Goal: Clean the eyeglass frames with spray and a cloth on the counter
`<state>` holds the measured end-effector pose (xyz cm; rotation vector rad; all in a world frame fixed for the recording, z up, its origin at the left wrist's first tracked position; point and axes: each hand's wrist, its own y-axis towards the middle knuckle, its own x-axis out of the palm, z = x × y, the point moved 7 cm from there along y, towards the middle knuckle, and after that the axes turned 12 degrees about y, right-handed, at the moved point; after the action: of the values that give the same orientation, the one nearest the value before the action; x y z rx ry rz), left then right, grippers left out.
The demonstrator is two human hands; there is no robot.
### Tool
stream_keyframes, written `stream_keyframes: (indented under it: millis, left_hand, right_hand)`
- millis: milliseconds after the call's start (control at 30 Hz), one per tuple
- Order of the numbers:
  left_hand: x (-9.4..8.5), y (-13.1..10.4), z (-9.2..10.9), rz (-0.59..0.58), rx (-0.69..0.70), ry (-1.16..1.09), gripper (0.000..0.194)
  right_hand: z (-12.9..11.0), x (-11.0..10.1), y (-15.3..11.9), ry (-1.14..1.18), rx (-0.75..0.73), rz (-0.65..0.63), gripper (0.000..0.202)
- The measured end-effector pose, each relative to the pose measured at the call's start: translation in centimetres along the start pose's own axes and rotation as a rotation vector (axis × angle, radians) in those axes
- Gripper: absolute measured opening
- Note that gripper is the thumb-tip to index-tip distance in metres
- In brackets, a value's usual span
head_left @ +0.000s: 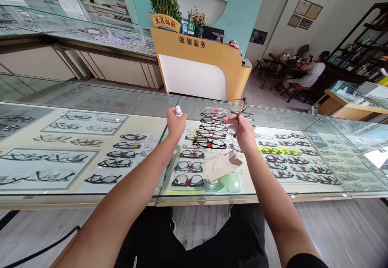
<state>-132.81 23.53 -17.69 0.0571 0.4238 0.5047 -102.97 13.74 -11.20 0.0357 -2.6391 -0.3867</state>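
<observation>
My left hand (176, 121) is closed round a small white object (178, 111), whose top sticks out above the fingers. To its right, my right hand (243, 131) holds a pair of dark-framed glasses (238, 106) upright over the glass counter. Between my forearms lies a crumpled beige cloth (220, 167) on the counter, partly over a green card (232, 183). A column of dark glasses with red tags (209, 142) stands left of my right hand, and more pairs (188, 180) lie nearer the front edge.
Glasses displays fill the counter's left (112, 162) and right (298, 161) sides. The counter's front edge (212, 200) runs before my lap. Beyond stands a wooden cashier desk (233, 68) with plants on it. A person (313, 74) sits at a table at the back right.
</observation>
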Motion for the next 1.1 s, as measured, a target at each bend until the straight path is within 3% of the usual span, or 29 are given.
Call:
stream_keyframes:
  millis: [100, 200, 267, 333, 367, 433, 533, 633, 700, 767, 1000, 1100]
  left_hand:
    - [-2.9, -2.1, 3.6, 0.261, 0.194, 0.08, 0.055]
    - [-4.5, -5.6, 8.2, 0.283, 0.447, 0.103, 0.049]
    - [-3.7, -8.6, 10.7, 0.069, 0.606, 0.121, 0.026]
    - [-1.0, -12.6, 12.3, -0.341, 0.769, 0.186, 0.005]
    - [0.4, -14.9, 12.4, -0.546, 0.847, 0.243, 0.008]
    - [2.7, -19.0, 11.9, -0.839, 0.97, 0.385, 0.022]
    - [4.7, -22.5, 9.9, -1.09, 1.065, 0.593, 0.039]
    - [5.3, -23.2, 8.7, -1.179, 1.087, 0.678, 0.03]
    - [5.3, -22.8, 8.6, -1.193, 1.058, 0.652, 0.023]
    - [5.2, -22.1, 8.6, -1.217, 0.945, 0.574, 0.021]
    - [5.4, -17.4, 8.2, -1.23, 0.299, -0.014, 0.024]
    - [5.3, -14.6, 7.0, -1.098, 0.01, -0.198, 0.021]
  right_hand:
    - [-0.3, -0.4, 0.2, 0.008, -0.018, 0.01, 0.039]
    - [-0.7, -0.7, 0.4, 0.009, -0.032, 0.036, 0.038]
    - [-1.0, -0.9, 0.4, 0.005, -0.037, 0.052, 0.039]
    - [-1.2, -1.0, 0.5, 0.004, -0.041, 0.058, 0.041]
    - [-1.2, -1.0, 0.5, 0.003, -0.043, 0.063, 0.041]
    - [-1.2, -1.1, 0.6, 0.0, -0.044, 0.07, 0.04]
    - [-1.2, -1.1, 0.7, -0.001, -0.045, 0.058, 0.039]
    - [-1.2, -1.1, 0.7, -0.006, -0.043, 0.042, 0.039]
    - [-1.1, -1.1, 0.7, -0.017, -0.039, 0.046, 0.04]
    - [-1.1, -1.2, 0.7, -0.023, -0.037, 0.052, 0.042]
    - [-2.0, -2.3, 1.0, -0.01, -0.09, 0.085, 0.039]
    - [-2.7, -2.6, 1.0, 0.005, -0.109, 0.099, 0.035]
